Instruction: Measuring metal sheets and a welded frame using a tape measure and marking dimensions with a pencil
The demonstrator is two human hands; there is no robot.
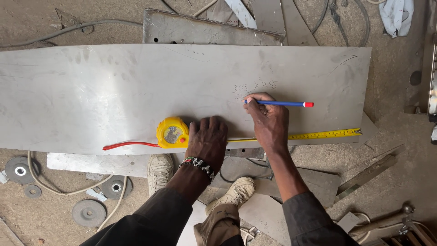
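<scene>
Right hand (269,119) grips a blue pencil (278,104) mid-sheet; left hand (207,139) lies flat on the yellow tape measure (172,132) at the steel sheet's (91,91) near edge — grinding discs (88,212) on the floor.

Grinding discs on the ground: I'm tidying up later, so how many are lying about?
4, all lower left: one at the far left, a small one just below it, one beside the shoe, and one nearest the camera. Others may be hidden under the sheets.
</scene>
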